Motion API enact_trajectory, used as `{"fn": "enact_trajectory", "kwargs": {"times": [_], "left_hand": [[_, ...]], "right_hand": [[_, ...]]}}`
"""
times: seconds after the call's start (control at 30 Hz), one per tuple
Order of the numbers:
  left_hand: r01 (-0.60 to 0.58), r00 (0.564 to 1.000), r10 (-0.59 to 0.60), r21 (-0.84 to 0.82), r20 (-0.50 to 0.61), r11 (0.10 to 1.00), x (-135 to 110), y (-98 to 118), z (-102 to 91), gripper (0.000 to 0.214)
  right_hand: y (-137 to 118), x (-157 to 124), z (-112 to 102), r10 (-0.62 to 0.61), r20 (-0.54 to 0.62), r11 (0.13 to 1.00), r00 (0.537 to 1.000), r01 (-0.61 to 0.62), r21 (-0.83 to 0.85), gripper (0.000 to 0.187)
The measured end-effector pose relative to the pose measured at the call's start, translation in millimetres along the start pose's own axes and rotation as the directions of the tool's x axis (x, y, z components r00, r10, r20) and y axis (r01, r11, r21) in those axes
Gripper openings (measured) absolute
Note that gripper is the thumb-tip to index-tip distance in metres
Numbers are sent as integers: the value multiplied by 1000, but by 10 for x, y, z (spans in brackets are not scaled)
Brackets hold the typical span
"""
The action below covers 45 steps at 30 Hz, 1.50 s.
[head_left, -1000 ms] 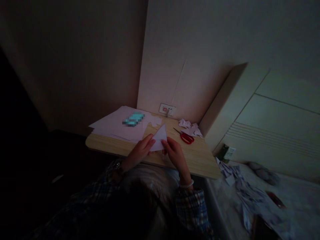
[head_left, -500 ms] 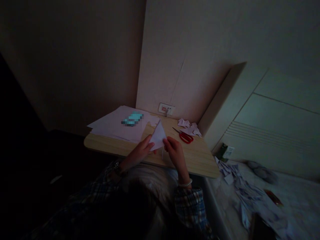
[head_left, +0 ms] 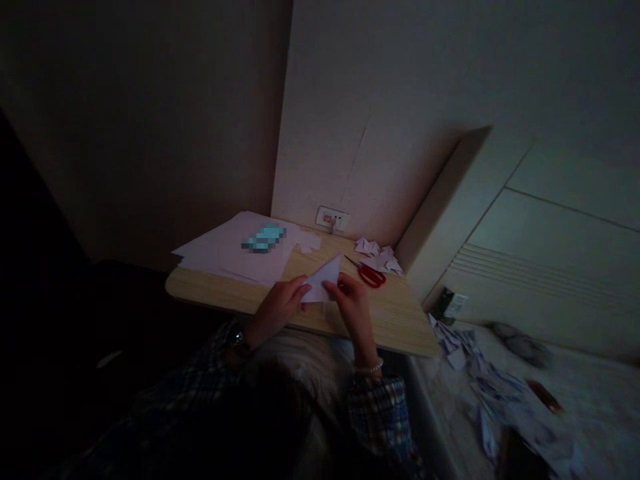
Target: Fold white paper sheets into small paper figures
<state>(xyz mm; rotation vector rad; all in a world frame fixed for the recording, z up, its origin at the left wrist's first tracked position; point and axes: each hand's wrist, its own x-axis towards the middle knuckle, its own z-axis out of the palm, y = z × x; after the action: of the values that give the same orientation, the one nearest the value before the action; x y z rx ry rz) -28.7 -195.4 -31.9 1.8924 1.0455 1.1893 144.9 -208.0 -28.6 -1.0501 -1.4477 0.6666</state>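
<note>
Between my hands, above the front part of the table, is a folded triangle of white paper. My left hand pinches its left corner, thumb on top and fingers underneath. On the right side, my right hand grips the paper with the thumb pressed on its face. The paper's point leans up to the right. Close behind my right hand lie red-handled scissors, blades toward the back left. Past them sit several small folded paper pieces.
A stack of white sheets covers the table's left side, a blurred-out bluish phone-like object on it. A wall socket is behind the wooden table. To the right, many folded papers lie on a bed.
The paper triangle has turned: its point has swung from upright to the right. My right thumb has moved further onto the paper. Both hands still hold it.
</note>
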Motion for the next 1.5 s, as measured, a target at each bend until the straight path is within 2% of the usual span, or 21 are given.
{"fn": "enact_trajectory", "kwargs": {"times": [0.13, 0.27, 0.33, 0.4, 0.47, 0.5, 0.57, 0.63, 0.73, 0.93, 1.07, 1.13, 1.3, 1.5], "left_hand": [[-96, 995, 96, 44, 3, 994, 0, 41, -61, 36], [-128, 990, 135, 148, -40, 981, -9, 24, -80, 30], [-128, 988, 148, 276, -52, 953, -18, 10, -87, 28], [-117, 987, 152, 439, -44, 891, -32, 15, -95, 27], [-127, 987, 159, 580, -4, 805, -49, 48, -100, 26], [-142, 986, 166, 632, 21, 762, -59, 72, -100, 25], [-174, 982, 178, 700, 69, 692, -76, 124, -97, 24], [-192, 979, 182, 734, 95, 651, -88, 157, -95, 23], [-200, 977, 189, 746, 101, 635, -93, 153, -94, 23], [-208, 975, 202, 695, 92, 689, -96, 107, -90, 27], [-187, 976, 213, 686, 48, 703, -94, 118, -98, 29], [-175, 975, 220, 686, 22, 706, -89, 115, -103, 31], [-156, 978, 208, 691, 8, 706, -78, 71, -88, 32], [-134, 986, 165, 711, 26, 691, -81, 61, -64, 32]], "right_hand": [[62, 14, -35, 23, -87, 998, 996, -17, 61, 29], [146, 29, -81, 27, -84, 997, 996, -20, 77, 27], [139, 27, -113, -28, -125, 999, 992, 32, 24, 25], [74, 10, -140, -176, -189, 979, 966, 153, -131, 35], [-39, -21, -137, -373, -171, 878, 912, 288, -383, 46], [-101, -41, -118, -444, -110, 797, 889, 337, -501, 43], [-209, -80, -49, -493, 29, 639, 869, 385, -665, 29], [-273, -111, 40, -520, 100, 536, 848, 416, -734, 17], [-294, -133, 142, -536, 142, 479, 832, 438, -761, 12], [-302, -134, 173, -523, 182, 477, 833, 462, -747, 13], [-267, -104, 71, -545, 183, 491, 818, 488, -722, 14], [-196, -74, -62, -574, 147, 502, 806, 488, -714, 14], [56, -9, -414, -621, -28, 543, 784, 404, -736, 15], [174, -7, -419, -628, -77, 569, 774, 389, -725, 19]]}}
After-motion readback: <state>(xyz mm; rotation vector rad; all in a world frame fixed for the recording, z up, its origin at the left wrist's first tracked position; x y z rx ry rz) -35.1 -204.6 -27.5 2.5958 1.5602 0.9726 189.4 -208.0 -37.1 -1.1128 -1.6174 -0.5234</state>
